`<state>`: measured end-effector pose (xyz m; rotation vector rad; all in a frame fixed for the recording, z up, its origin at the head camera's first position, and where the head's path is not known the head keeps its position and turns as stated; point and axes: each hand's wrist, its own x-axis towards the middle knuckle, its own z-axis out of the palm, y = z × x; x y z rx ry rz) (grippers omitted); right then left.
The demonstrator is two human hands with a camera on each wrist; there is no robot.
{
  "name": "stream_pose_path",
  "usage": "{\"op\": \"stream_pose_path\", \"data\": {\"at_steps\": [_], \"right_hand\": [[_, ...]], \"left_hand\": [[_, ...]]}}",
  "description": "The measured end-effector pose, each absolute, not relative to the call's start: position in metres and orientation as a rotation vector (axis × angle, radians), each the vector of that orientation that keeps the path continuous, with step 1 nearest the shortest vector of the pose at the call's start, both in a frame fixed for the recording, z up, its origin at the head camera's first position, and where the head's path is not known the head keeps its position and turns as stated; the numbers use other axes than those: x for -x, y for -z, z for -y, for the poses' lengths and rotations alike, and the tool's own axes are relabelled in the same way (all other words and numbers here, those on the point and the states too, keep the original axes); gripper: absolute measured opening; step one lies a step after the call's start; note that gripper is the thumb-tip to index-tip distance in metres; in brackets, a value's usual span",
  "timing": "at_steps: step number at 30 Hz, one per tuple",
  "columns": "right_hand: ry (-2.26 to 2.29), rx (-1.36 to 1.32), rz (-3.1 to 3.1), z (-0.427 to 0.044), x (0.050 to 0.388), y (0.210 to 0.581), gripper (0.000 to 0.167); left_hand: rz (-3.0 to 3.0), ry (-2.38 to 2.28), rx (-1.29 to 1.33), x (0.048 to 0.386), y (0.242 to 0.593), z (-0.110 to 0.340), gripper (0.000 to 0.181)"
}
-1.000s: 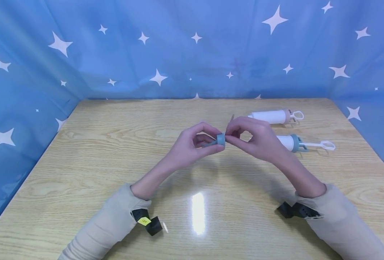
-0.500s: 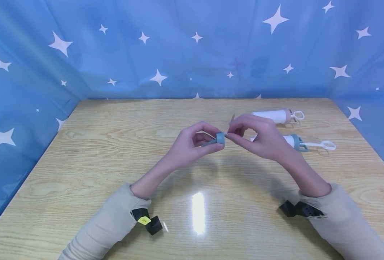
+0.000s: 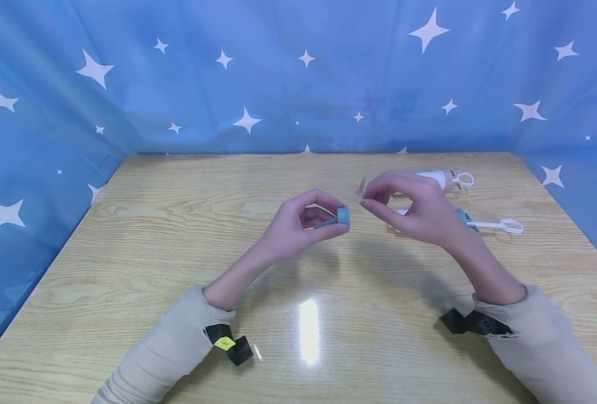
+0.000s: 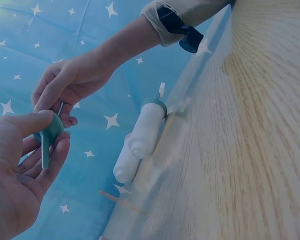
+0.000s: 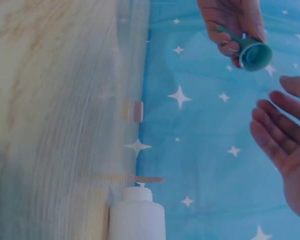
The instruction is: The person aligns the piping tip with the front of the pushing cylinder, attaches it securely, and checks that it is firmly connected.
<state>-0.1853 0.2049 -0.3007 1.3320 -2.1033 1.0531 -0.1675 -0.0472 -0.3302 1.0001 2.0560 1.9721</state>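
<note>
Blue curtain with white stars (image 3: 258, 67) fills the back and sides. Wood-grain table (image 3: 127, 269) in front, light patch reflecting off it near the middle. Two beige sleeves come in from the bottom: left sleeve (image 3: 162, 353), right sleeve (image 3: 546, 348).

Left hand (image 3: 298, 221) is raised above the table, thumb and fingers pinching the teal piece by its round end. Right hand (image 3: 409, 207) is up opposite, just beside the piece but apart from it. Its fingers are loosely bent, with a gap to the thumb in the right wrist view; nothing visible between them.

Two white bottles lie on their sides at the table's right. The far bottle (image 3: 434, 178) has a pink collar (image 3: 448, 180) and a white loop handle; the near bottle (image 4: 146, 130) has a teal collar (image 4: 164, 107) and a longer white handle (image 3: 511, 225), body mostly behind the right hand in the head view.

Black box (image 3: 240, 350) at the left cuff, another at the right.

Teal piece (image 3: 343, 216): between the hands, off the table; hollow round end plus narrow leg toward the left palm.

Small pink piece (image 3: 361, 187) near the right fingertips in the head view, shape unclear.
</note>
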Motion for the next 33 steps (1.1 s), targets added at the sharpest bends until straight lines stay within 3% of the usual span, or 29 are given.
{"op": "stream_pose_path", "data": {"at_steps": [5,9,19,33], "right_hand": [[-1.053,-1.332,2.132,-0.208,0.185,0.298,0.011],[-1.033,-1.319,2.173,-0.209,0.183,0.295,0.026],[-0.999,-1.264,2.249,-0.214,0.179,0.291,0.025],[-0.892,-1.224,2.286,-0.225,0.18,0.29,0.047]], "left_hand": [[-2.056,-1.968,-1.01,0.168,0.33,0.047,0.026],[-2.055,-1.974,-1.01,0.168,0.33,0.047,0.026],[-2.044,-1.981,-0.999,0.168,0.33,0.048,0.025],[-2.048,-1.988,-0.979,0.168,0.331,0.048,0.025]]}}
